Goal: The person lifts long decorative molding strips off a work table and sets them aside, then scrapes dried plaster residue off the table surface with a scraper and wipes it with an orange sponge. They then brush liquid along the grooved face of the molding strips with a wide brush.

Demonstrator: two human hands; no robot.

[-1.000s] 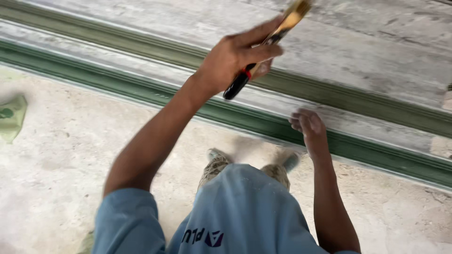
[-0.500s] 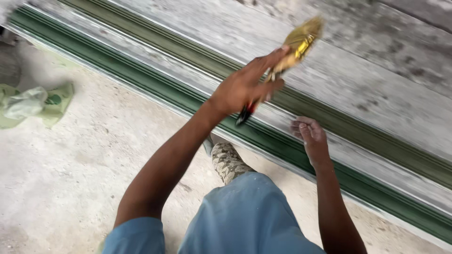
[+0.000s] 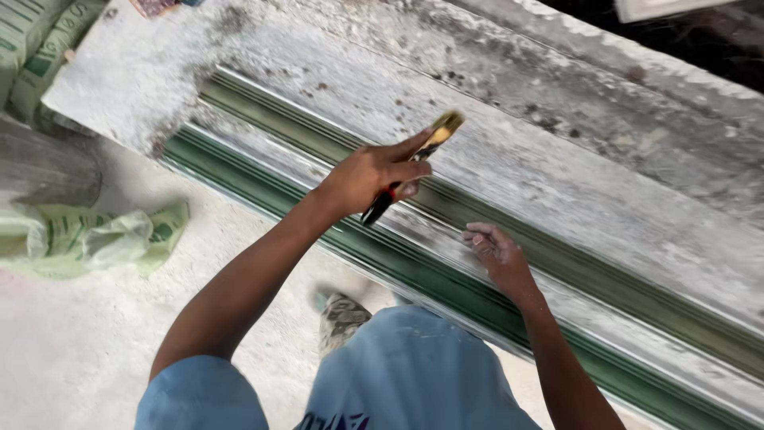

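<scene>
The brush (image 3: 414,163) is blurred, its handle middle hidden inside the left hand (image 3: 370,175). The green moulding (image 3: 446,291) runs off the right edge. Left of it, stacked sacks (image 3: 32,48) are cut off.

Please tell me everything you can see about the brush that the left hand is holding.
The brush is a paintbrush with a dark handle showing some red near the grip, a yellowish band and light bristles at the tip. The left hand grips it around the middle, fingers closed on it. It is tilted, the bristles pointing up and away over the dusty grey slab, the handle end pointing down toward the green moulding. Whether the bristles touch the slab cannot be told. The picture is slightly blurred there.
</scene>
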